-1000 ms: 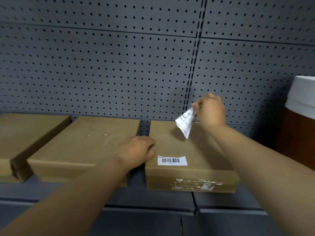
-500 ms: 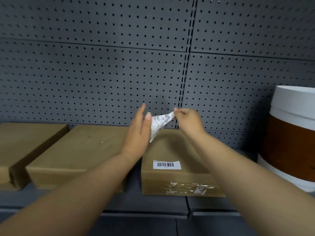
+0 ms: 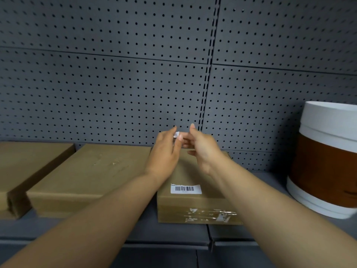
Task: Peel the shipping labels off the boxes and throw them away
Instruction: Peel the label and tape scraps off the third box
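Observation:
A brown cardboard box (image 3: 195, 204) sits on the grey shelf in front of me, with a white barcode label (image 3: 185, 189) stuck near its front edge and tape scraps on its front face. Above the box my left hand (image 3: 165, 151) and my right hand (image 3: 201, 147) meet, fingers curled toward each other. Between them only a small white bit of the peeled label (image 3: 176, 135) shows; the rest is hidden by my fingers. The left fingers close around it, and the right fingers touch it from the other side.
Two more flat brown boxes (image 3: 87, 176) (image 3: 25, 167) lie to the left on the shelf (image 3: 173, 235). A large white and brown drum (image 3: 326, 161) stands at the right. A grey pegboard wall (image 3: 116, 84) backs the shelf.
My left hand rose from the box to the peeled label held by my right hand. Both hands have now closed together around it, so the label went from a hanging sheet to a mostly hidden scrap.

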Available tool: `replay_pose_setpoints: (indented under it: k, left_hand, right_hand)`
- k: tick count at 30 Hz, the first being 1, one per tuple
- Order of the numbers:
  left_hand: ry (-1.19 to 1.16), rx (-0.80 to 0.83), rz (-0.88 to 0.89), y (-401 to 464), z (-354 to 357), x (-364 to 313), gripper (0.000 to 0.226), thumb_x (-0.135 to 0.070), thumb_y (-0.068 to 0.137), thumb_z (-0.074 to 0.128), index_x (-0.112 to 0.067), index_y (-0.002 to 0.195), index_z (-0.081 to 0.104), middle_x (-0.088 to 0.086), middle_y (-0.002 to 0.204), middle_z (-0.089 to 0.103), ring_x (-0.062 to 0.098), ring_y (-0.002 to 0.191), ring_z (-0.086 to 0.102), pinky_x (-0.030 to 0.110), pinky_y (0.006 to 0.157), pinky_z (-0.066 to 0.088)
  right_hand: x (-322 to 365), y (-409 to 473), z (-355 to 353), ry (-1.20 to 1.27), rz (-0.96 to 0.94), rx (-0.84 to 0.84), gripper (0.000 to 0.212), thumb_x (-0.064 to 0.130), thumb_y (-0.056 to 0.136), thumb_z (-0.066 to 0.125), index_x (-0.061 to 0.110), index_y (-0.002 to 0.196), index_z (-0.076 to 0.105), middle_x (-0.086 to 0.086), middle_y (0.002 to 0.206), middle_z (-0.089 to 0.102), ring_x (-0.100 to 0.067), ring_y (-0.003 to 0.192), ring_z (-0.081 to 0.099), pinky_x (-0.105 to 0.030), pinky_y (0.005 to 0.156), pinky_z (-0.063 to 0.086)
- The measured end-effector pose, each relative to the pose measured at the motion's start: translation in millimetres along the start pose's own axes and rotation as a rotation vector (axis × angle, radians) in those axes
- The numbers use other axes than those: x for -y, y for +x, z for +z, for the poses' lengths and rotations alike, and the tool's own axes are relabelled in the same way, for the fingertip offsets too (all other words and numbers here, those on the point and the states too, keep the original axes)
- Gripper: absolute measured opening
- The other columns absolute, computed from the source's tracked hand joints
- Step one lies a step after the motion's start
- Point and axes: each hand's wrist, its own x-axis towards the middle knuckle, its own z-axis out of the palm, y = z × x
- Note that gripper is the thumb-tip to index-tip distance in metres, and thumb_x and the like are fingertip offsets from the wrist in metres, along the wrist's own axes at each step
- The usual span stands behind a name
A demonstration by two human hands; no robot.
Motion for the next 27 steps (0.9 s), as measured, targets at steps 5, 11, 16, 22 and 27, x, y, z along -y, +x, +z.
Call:
replay_pose_setpoints:
  k: [5,11,16,22,27]
  left_hand:
    - [0.258,-0.011,0.034,5.3,-11.7,4.8,0.04,-0.04,0.096,0.031,-0.011,0.107,0.056,0.009,0.11,0.058,0.023,0.103,0.05,0.03,0.084,0.037]
    - [0.451,-0.091,-0.003,2.2,-21.6,10.0,0.048,-0.056,0.087,0.037,-0.011,0.087,0.051,0.007,0.09,0.052,0.027,0.088,0.049,0.034,0.072,0.037]
    - [0.665,-0.045,0.009,-3.0,-48.1,28.3,0.035,-0.048,0.086,0.05,-0.014,0.079,0.046,0.006,0.082,0.049,0.026,0.079,0.048,0.032,0.064,0.036]
    - [0.84,0.197,0.149,-19.8,-48.7,31.2,0.039,-0.04,0.096,0.032,-0.014,0.089,0.061,0.004,0.085,0.054,0.024,0.082,0.057,0.035,0.067,0.045]
    - [0.895,0.32,0.169,-28.5,-45.4,32.8,0.042,-0.043,0.093,0.034,-0.018,0.09,0.067,0.004,0.094,0.058,0.022,0.089,0.055,0.032,0.068,0.035]
  right_hand:
    - [-4.8,-2.0,-11.1,-0.25,-0.08,0.053,0.05,0.045,0.098,0.027,0.02,0.106,0.069,0.008,0.08,0.058,-0.003,0.076,0.05,-0.026,0.085,0.032]
    - [-12.9,-2.3,-22.8,-0.442,-0.122,0.013,0.043,0.043,0.096,0.037,0.017,0.102,0.07,0.004,0.085,0.063,-0.013,0.087,0.056,-0.027,0.082,0.038]
    - [-31.8,-16.5,-29.2,-0.81,-0.193,0.275,0.015,0.033,0.086,0.061,0.021,0.087,0.07,0.012,0.084,0.065,-0.003,0.079,0.058,-0.023,0.081,0.045]
    - [-35.6,-28.4,-5.3,-1.24,-0.353,0.482,0.016,0.026,0.081,0.066,0.015,0.089,0.073,0.002,0.096,0.073,-0.013,0.089,0.064,-0.033,0.084,0.052]
    - [-28.9,-33.9,2.9,-1.328,-0.339,0.483,0.017,0.031,0.08,0.066,0.017,0.086,0.073,0.0,0.092,0.074,-0.017,0.087,0.064,-0.034,0.082,0.053]
